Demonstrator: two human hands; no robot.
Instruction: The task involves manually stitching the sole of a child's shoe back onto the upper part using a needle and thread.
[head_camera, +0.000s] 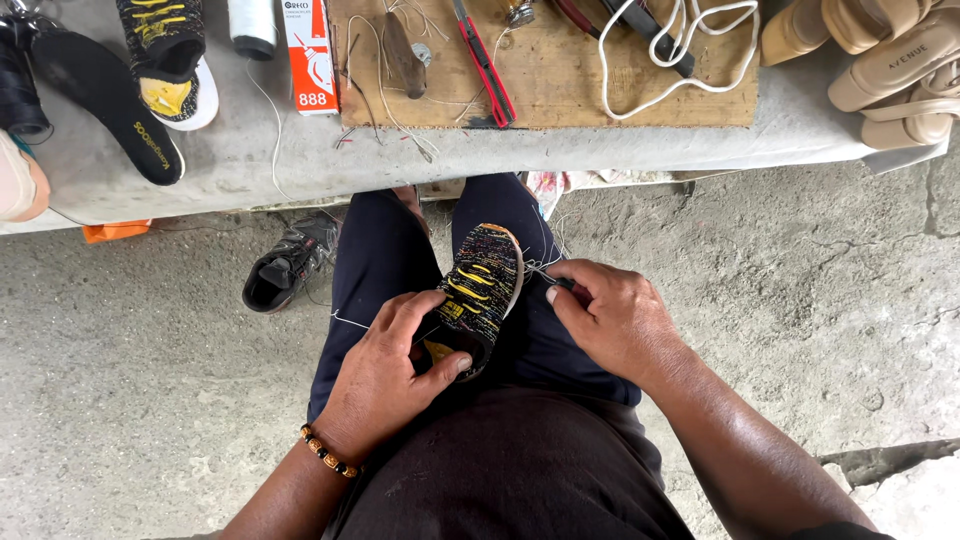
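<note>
A black knit shoe with yellow and multicoloured flecks (482, 280) rests on my lap, toe pointing away. My left hand (395, 375) grips its heel and collar, thumb across the opening. My right hand (610, 320) is closed beside the shoe's right edge, pinching a small tool or needle that is mostly hidden; thin white thread (350, 321) runs from the shoe. A beaded bracelet (326, 452) circles my left wrist.
A low bench (250, 165) ahead carries the matching shoe (168, 55), a black insole (110, 100), a thread spool (251, 25), a wooden board (560, 80) with a red cutter (486, 65) and white cord, and tan sandals (890, 60). A black sneaker (285, 265) lies on the concrete floor.
</note>
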